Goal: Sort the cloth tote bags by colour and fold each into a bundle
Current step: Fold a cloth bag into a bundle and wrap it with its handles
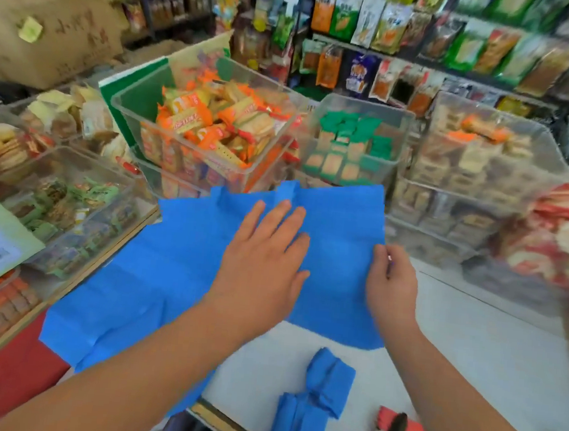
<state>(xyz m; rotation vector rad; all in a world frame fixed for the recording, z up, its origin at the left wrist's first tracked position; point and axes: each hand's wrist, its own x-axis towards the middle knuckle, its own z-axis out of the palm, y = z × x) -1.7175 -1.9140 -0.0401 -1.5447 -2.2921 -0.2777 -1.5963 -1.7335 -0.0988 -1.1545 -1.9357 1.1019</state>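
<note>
Blue tote bag (340,227) is pressed flat under the left hand (266,251), whose fingers are held straight and slightly spread. Its right edge is pinched by the right hand (390,283).

Perhaps two bundles (328,386) before tote bag (175,267)

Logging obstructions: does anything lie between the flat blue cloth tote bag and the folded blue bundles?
Nothing visible. Only bare white countertop lies between the flat blue cloth tote bag and the folded blue bundles.
</note>
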